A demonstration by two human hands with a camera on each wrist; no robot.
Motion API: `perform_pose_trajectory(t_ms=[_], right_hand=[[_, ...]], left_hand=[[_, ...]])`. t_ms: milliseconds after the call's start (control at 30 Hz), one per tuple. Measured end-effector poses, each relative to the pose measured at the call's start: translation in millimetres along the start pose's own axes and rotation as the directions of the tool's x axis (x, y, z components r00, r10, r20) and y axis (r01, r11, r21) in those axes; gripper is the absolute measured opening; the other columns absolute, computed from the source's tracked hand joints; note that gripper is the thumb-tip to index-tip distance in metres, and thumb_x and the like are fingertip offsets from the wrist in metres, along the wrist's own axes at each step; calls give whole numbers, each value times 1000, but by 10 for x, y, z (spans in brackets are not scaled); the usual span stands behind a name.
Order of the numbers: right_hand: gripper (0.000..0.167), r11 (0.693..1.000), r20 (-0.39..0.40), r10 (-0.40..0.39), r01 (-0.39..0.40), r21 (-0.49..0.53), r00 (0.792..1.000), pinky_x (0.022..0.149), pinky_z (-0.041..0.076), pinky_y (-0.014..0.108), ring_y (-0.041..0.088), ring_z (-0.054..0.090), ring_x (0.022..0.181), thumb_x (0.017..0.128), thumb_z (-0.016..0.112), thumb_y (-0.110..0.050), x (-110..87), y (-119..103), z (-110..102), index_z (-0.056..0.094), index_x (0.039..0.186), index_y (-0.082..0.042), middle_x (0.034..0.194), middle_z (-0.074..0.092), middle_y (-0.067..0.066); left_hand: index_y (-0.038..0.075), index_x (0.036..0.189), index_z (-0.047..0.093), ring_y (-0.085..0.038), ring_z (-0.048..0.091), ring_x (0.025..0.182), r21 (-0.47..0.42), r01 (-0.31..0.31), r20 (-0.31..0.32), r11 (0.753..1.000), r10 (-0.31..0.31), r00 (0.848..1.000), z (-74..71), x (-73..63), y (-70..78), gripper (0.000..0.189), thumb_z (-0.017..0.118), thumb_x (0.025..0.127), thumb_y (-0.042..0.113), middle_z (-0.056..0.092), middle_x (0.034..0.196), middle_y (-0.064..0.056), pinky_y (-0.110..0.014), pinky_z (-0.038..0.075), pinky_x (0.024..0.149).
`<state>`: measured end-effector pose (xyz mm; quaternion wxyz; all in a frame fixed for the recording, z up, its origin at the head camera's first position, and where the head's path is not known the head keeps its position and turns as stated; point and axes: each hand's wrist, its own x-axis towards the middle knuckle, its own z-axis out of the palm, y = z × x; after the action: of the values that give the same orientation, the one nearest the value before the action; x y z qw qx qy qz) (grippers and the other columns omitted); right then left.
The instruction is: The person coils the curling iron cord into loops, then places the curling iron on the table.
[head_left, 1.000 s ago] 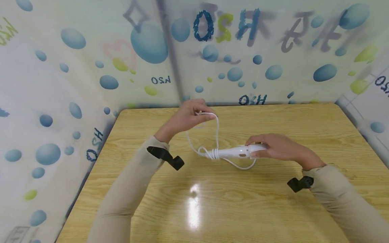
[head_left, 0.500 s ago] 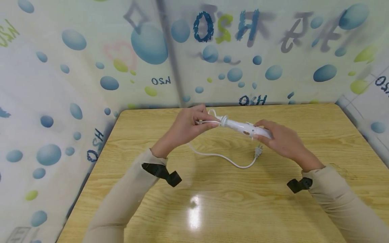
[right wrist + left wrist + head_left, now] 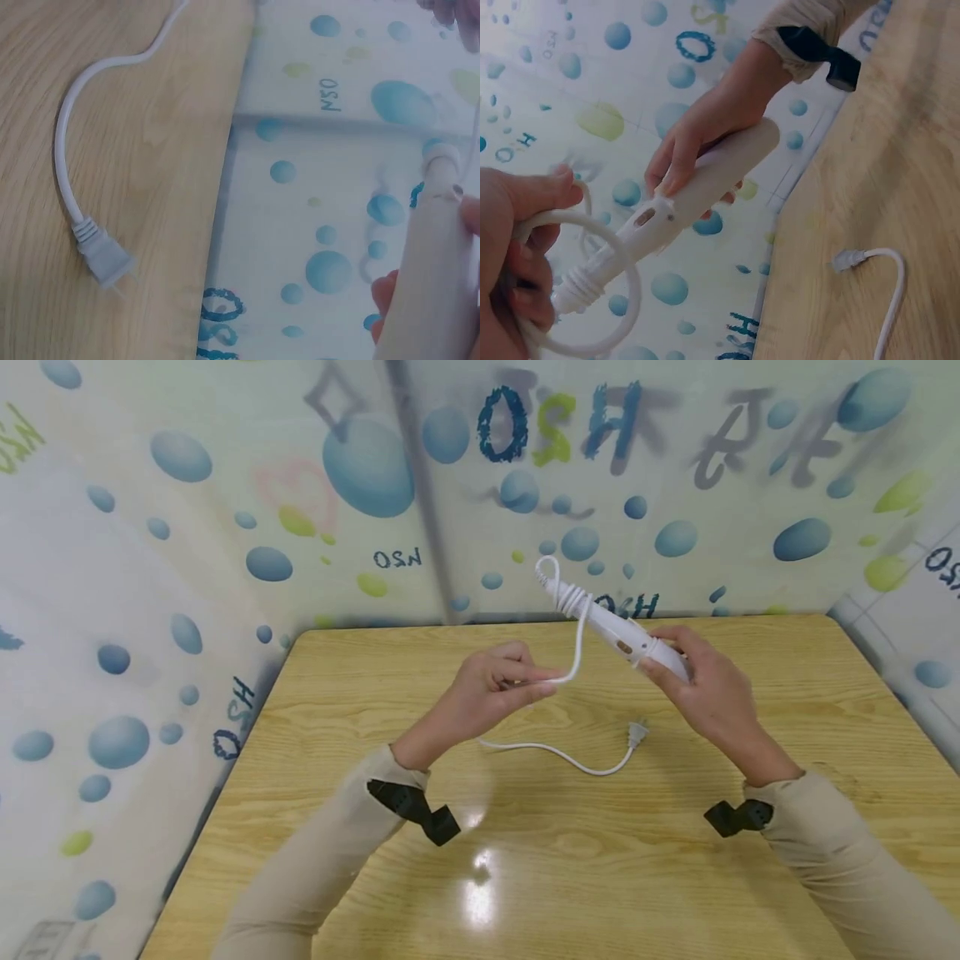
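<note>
Left hand [image 3: 495,689] tight on cord [image 3: 581,639], right hand [image 3: 712,693] round white wand [image 3: 611,625], plug [image 3: 637,734] inside far edge of tabletop [image 3: 600,860], wide room nearer.

"H2O" [image 3: 556,430] (mirrored, repeated) on wall [image 3: 480,510]

The right wrist view crops the white handle [image 3: 431,289].

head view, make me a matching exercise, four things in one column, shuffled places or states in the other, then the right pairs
1. left hand
2. right hand
3. plug
4. wall

A. lies on the tabletop
B. grips the white handheld device
C. patterned with blue and green spots
D. pinches the cord

Pairs: 1-D, 2-B, 3-A, 4-C
</note>
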<state>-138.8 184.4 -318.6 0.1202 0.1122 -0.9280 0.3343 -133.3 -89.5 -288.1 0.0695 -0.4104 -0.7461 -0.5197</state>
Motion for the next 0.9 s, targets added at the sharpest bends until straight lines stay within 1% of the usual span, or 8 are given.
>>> perform_pose_trajectory(t_ms=[67, 200, 333, 433, 567, 700, 800, 900], right_hand=[[42, 1000, -6, 6, -6, 0, 1000, 48, 35, 35, 28, 51, 68, 93, 52, -40, 3, 3, 0, 49, 126, -15, 108, 58, 17], [42, 1000, -15, 8, -8, 13, 1000, 47, 35, 34, 27, 51, 65, 93, 52, -38, 3, 32, -19, 49, 128, -15, 109, 58, 19], [42, 1000, -22, 12, -12, 22, 1000, 47, 34, 34, 27, 50, 66, 93, 52, -38, 5, 56, -65, 48, 129, -16, 109, 57, 18], [42, 1000, -22, 20, -19, 22, 1000, 48, 34, 35, 27, 50, 67, 93, 52, -38, -1, 50, -96, 48, 128, -15, 109, 57, 17], [41, 999, -19, 16, -16, 28, 1000, 48, 34, 35, 28, 50, 68, 93, 52, -38, -22, 20, -119, 49, 127, -16, 108, 57, 18], [42, 999, -13, 10, -9, 52, 1000, 49, 35, 35, 28, 51, 70, 93, 53, -38, -41, -17, -133, 49, 127, -15, 108, 57, 17], [42, 997, -11, 10, -9, 73, 1000, 51, 35, 36, 27, 51, 71, 93, 53, -37, -46, -41, -142, 49, 128, -15, 107, 57, 16], [42, 997, 3, 16, -16, 77, 1000, 52, 36, 36, 28, 51, 73, 93, 53, -38, -45, -59, -154, 49, 128, -16, 107, 57, 16]], left_hand=[[-5, 98, 70, -12, 38, 59, -12, -5, 0, 1000, 5, 1000, 27, -1, 6, 18, 68, 80, -3, 46, 68, 2, -25, 33, 53], [-3, 98, 70, -13, 38, 56, -7, 38, -34, 999, -38, 999, -2, -34, -17, 17, 67, 82, -1, 46, 68, 2, -25, 33, 50], [-1, 97, 72, -16, 36, 52, 14, 137, -99, 990, -135, 986, -102, -96, -99, 15, 65, 85, 3, 48, 69, 0, -26, 31, 48], [-1, 95, 72, -18, 44, 52, -14, 242, -119, 970, -242, 963, -173, -138, -187, 14, 64, 86, 6, 51, 71, -4, -27, 40, 49], [-3, 95, 71, -28, 58, 57, -92, 367, -41, 926, -372, 927, -240, -158, -332, 15, 63, 87, 7, 59, 76, -10, -34, 50, 54], [-3, 102, 69, -30, 60, 64, -130, 422, 75, 897, -416, 906, -253, -153, -492, 19, 62, 88, 7, 66, 83, -13, -33, 49, 57], [0, 107, 68, -22, 62, 74, -71, 380, 102, 922, -372, 922, -238, -154, -609, 21, 61, 89, 9, 68, 90, -11, -30, 48, 63], [6, 105, 70, -14, 60, 79, 118, 254, 88, 960, -264, 960, -222, -151, -677, 20, 63, 87, 12, 69, 93, -5, -27, 41, 69]])
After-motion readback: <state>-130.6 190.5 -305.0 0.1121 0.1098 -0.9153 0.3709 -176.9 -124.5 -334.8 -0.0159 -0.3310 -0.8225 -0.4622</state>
